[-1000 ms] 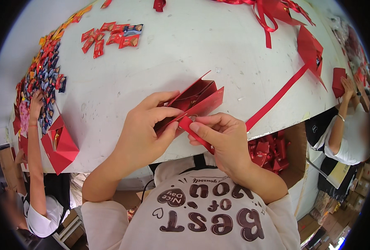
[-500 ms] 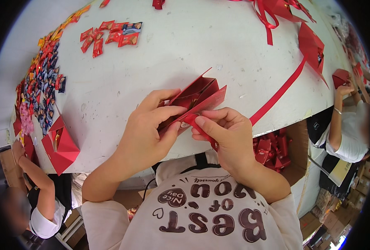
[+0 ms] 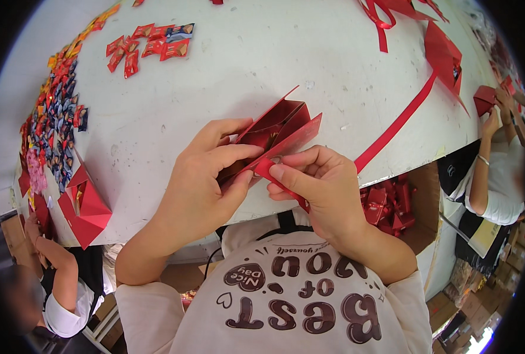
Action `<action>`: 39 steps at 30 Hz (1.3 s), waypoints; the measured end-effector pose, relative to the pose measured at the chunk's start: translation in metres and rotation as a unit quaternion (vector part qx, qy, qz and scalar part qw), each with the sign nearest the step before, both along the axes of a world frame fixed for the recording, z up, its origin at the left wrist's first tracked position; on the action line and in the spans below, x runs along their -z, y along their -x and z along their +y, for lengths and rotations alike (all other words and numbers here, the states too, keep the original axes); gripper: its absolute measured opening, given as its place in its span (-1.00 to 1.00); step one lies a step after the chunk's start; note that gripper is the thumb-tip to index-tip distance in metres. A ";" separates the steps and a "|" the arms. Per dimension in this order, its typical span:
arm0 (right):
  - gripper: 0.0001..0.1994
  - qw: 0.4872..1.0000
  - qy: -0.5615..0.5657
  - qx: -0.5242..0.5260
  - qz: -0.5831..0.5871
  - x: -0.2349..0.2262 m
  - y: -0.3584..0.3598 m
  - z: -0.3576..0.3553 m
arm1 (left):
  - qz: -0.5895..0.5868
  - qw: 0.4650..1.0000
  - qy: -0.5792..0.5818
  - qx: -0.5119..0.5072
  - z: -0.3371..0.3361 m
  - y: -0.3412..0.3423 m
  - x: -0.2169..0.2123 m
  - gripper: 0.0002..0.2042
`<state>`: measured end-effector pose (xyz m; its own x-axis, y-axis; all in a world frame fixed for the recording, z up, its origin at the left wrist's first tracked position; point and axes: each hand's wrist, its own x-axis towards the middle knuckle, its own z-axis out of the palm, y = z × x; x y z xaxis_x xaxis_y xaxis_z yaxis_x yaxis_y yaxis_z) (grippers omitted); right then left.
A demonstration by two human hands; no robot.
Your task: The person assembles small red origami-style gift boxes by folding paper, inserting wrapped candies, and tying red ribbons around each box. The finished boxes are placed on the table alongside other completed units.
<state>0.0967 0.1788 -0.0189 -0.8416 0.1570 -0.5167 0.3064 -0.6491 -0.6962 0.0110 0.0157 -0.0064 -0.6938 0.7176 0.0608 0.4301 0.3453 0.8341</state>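
My left hand (image 3: 197, 174) is closed round the left end of a small red folded card box (image 3: 301, 138), tilted above the table's near edge. Its top gapes, and its inside is partly shaded. At the box's near side, my right hand (image 3: 327, 186) pinches a red ribbon (image 3: 266, 169) between thumb and fingers. A small round pale spot shows by the fingertips, too small to name. Another length of red ribbon (image 3: 395, 133) runs from behind my right hand to the far right; whether the two join is hidden.
Wrapped sweets (image 3: 150, 46) lie ahead on the white table (image 3: 227, 71), with a long heap (image 3: 59, 118) at left. Red card boxes stand left (image 3: 85, 203) and right (image 3: 442, 53). A carton (image 3: 425, 206) of red pieces sits below the right edge. People work at both sides.
The box and both hands have shifted only slightly, and the ribbon end stays pinched. At far right, another person's hands have moved around a red box.
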 end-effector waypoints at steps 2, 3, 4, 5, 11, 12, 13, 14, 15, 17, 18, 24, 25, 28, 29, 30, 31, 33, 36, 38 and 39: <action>-0.87 1.000 -0.009 -0.001 -0.006 0.000 0.000 -0.001 | -0.005 1.000 0.005 -0.002 0.000 0.000 0.000 -0.72; -0.87 1.000 -0.007 -0.006 -0.003 0.000 0.000 -0.001 | -0.010 1.000 0.002 -0.003 0.000 0.000 0.000 -0.72; -0.87 1.000 -0.004 -0.011 -0.001 0.000 0.000 -0.002 | -0.012 1.000 0.003 -0.003 0.000 0.000 0.000 -0.72; -0.88 1.000 0.006 -0.017 0.014 0.000 0.001 -0.003 | -0.009 1.000 0.002 -0.003 0.000 0.000 0.000 -0.72; -0.88 1.000 -0.005 0.024 -0.004 0.001 0.002 -0.004 | -0.011 1.000 0.006 -0.002 0.001 -0.001 0.000 -0.72; -0.88 1.000 0.000 0.020 0.007 0.001 0.002 -0.004 | -0.024 1.000 -0.007 0.004 0.001 -0.001 0.000 -0.74; -0.89 1.000 -0.001 0.021 0.009 0.001 0.002 -0.004 | -0.035 0.999 -0.013 0.005 0.001 -0.001 -0.001 -0.76; -0.89 1.000 0.005 0.016 0.020 0.001 0.003 -0.004 | -0.039 0.999 -0.020 0.009 0.001 -0.001 -0.001 -0.78; -0.88 1.000 -0.008 0.019 0.012 0.002 0.003 -0.004 | -0.088 0.996 -0.034 -0.006 0.001 0.000 -0.002 -0.80; -0.86 0.999 -0.016 0.018 0.024 0.003 0.003 -0.005 | -0.166 0.983 -0.065 -0.031 0.001 0.003 -0.003 -0.84; -0.85 0.999 -0.020 0.019 0.022 0.004 0.003 -0.006 | -0.149 0.987 -0.054 -0.027 0.001 0.004 -0.003 -0.86; -0.72 0.973 -0.213 0.019 0.092 -0.001 0.000 -0.005 | -0.106 0.991 -0.010 -0.076 0.009 -0.003 -0.004 -0.91; -0.65 0.919 -0.377 0.001 0.111 -0.003 0.001 -0.005 | -0.093 0.990 -0.018 -0.100 0.010 -0.006 -0.004 -0.91; -0.70 0.645 -0.735 -0.016 0.208 -0.010 0.005 0.003 | -0.108 0.981 -0.045 -0.153 0.015 -0.012 -0.002 -0.93; -0.77 0.608 -0.764 -0.073 0.202 -0.012 0.009 0.006 | -0.125 0.977 -0.049 -0.168 0.015 -0.013 -0.002 -0.93; -0.81 0.620 -0.750 -0.096 0.209 -0.013 0.013 0.007 | -0.100 0.981 -0.031 -0.165 0.015 -0.013 -0.002 -0.93; -0.85 0.621 -0.743 -0.134 0.209 -0.014 0.018 0.009 | -0.098 0.981 -0.047 -0.164 0.015 -0.013 -0.002 -0.93; -0.90 0.650 -0.714 -0.169 0.200 -0.014 0.026 0.010 | -0.123 0.975 -0.042 -0.180 0.013 -0.013 -0.002 -0.92; -0.86 0.708 -0.663 -0.169 0.171 -0.012 0.034 0.009 | -0.154 0.967 -0.081 -0.186 0.010 -0.009 -0.003 -0.87; -0.82 0.712 -0.657 -0.189 0.159 -0.012 0.036 0.008 | -0.177 0.965 -0.059 -0.184 0.007 -0.005 -0.005 -0.82; -0.84 0.696 -0.666 -0.216 0.158 -0.013 0.037 0.007 | -0.190 0.964 -0.054 -0.178 0.005 -0.003 -0.005 -0.79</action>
